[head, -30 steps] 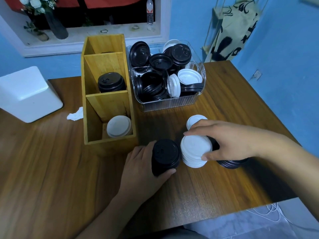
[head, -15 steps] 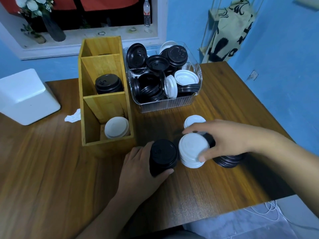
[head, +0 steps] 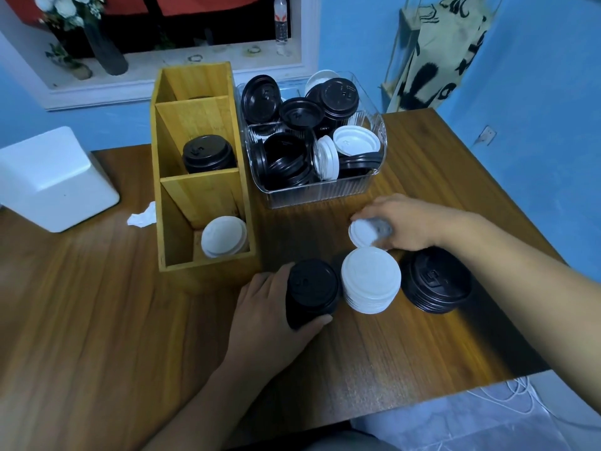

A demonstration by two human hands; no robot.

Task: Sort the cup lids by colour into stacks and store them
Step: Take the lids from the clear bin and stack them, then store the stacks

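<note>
Our left hand [head: 270, 317] grips a tall black plastic lid stack [head: 310, 294]; right hand [head: 409, 222] pinches a round white lid [head: 366, 232] just behind the white stack [head: 370, 281].

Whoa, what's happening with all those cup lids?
A person is sorting cup lids by colour. The left hand grips a tall black stack on the table. The right hand holds a small white lid, just behind a white stack and a low black stack. The wooden organiser already has black lids in its middle slot and white lids in its near one. Many mixed lids wait in the clear bin.
</note>
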